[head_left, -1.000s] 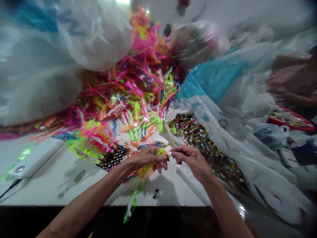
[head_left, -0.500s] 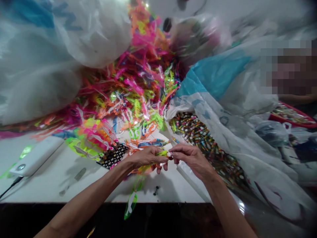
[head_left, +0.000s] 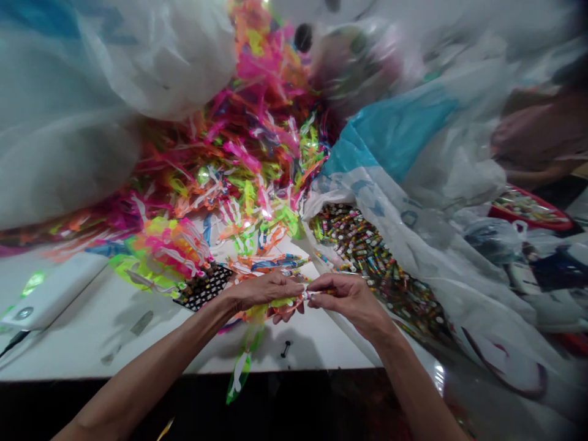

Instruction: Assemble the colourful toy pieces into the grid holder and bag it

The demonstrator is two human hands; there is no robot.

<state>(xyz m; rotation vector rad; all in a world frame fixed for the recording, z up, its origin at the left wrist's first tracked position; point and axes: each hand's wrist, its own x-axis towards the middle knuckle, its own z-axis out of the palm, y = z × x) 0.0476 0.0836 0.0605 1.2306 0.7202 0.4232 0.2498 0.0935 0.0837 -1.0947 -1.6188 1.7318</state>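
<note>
Near the table's front edge, my left hand (head_left: 269,291) is closed on several neon plastic strips; a green and yellow one (head_left: 243,361) hangs from it over the edge. My right hand (head_left: 344,300) pinches a small piece with a white end (head_left: 307,295), right at my left fingertips. Its other details are too small to tell. Just left of my left hand lies a black tray with white dots (head_left: 202,297), holding pieces with pink and yellow plastic strips (head_left: 177,245). To the right, an open white bag (head_left: 413,245) holds many small multicoloured sticks (head_left: 367,245).
A large pile of neon strips (head_left: 257,141) covers the back. Plastic bags (head_left: 169,55) bulge at left. A white device (head_left: 59,288) with a cable lies on the left. A small black piece (head_left: 285,349) is near the front edge. At right are a red tray (head_left: 533,211) and a person (head_left: 546,135).
The whole view has shifted slightly, moving the scene a little to the left. My right fingers have closed at my left fingertips on the small piece. The strips still hang from my left hand.
</note>
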